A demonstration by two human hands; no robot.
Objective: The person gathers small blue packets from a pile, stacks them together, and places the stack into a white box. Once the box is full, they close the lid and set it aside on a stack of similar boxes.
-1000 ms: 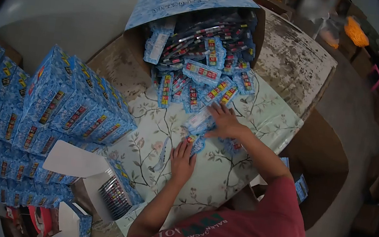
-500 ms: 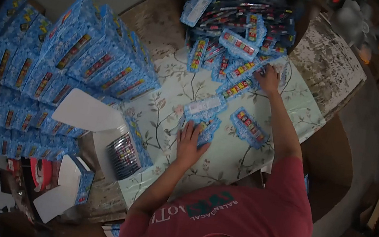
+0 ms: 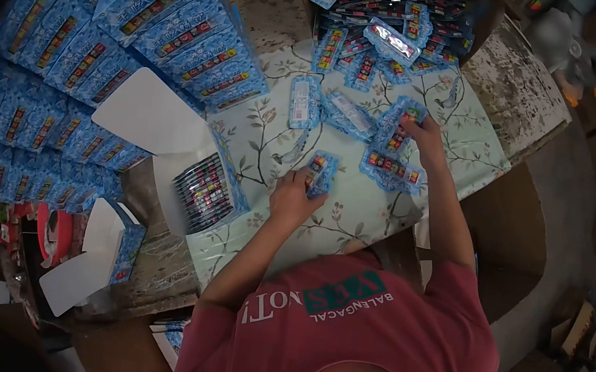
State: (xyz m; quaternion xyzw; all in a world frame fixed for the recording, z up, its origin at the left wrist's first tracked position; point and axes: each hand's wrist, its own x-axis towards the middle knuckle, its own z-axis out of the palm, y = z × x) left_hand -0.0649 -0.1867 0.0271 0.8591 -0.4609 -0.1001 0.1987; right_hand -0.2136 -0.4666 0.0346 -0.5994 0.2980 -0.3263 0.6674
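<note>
My left hand [image 3: 294,199] is closed on a small blue packet [image 3: 322,173] over the flowered cloth. To the right, my right hand [image 3: 422,136] grips the edge of another blue packet [image 3: 396,127] with colourful squares. A packet [image 3: 391,170] lies just below that one, partly overlapped by it. Two more packets, one upright [image 3: 305,102] and one slanted [image 3: 350,114], rest between my hands and the pile. Left of my left hand stands an open white-lidded box [image 3: 203,191] with a row of dark packets inside.
A large heap of packets [image 3: 395,9] fills the container at the top. Stacked blue boxes [image 3: 176,24] rise on the left. Another open box [image 3: 127,250] stands at the lower left, near a red object [image 3: 55,234]. A cardboard box [image 3: 511,239] is at the right.
My right hand has drawn a packet down from the heap toward me. My left hand has closed on a packet. Loose packets have shifted on the cloth, and the camera view has moved.
</note>
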